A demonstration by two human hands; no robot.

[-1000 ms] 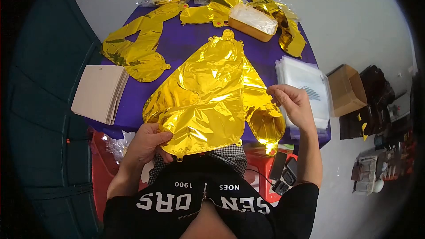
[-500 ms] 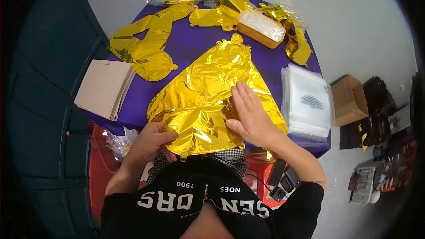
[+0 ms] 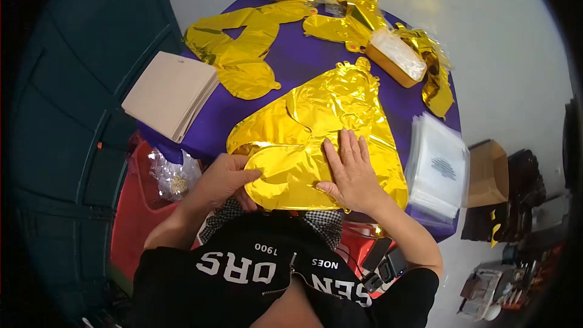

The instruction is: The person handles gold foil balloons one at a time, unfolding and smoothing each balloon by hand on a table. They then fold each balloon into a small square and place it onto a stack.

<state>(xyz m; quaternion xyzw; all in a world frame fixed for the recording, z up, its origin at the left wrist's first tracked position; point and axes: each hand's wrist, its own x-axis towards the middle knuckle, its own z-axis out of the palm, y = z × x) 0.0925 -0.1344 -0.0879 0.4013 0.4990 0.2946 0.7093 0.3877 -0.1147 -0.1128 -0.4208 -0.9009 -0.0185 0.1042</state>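
Observation:
A large gold foil balloon (image 3: 340, 100), flat and creased, lies at the near side of the purple-covered table. Its lower left part is folded over on itself. My left hand (image 3: 228, 176) pinches the folded left edge between thumb and fingers; some of those fingertips are hidden beneath the foil. My right hand (image 3: 352, 173) rests flat on the balloon right of its middle, fingers stretched out and thumb apart.
Further gold foil balloons (image 3: 249, 45) lie at the back of the purple cloth (image 3: 291, 54). A gold box with clear plastic (image 3: 398, 58) stands back right. Cardboard sheets (image 3: 170, 94) are stacked left, clear plastic bags (image 3: 440, 167) right. A red bin (image 3: 139, 206) stands below left.
The view has shifted, so the table sits further right. The balloon's lower left part now looks smoother and folded over. My right hand still lies flat; my left still grips the edge.

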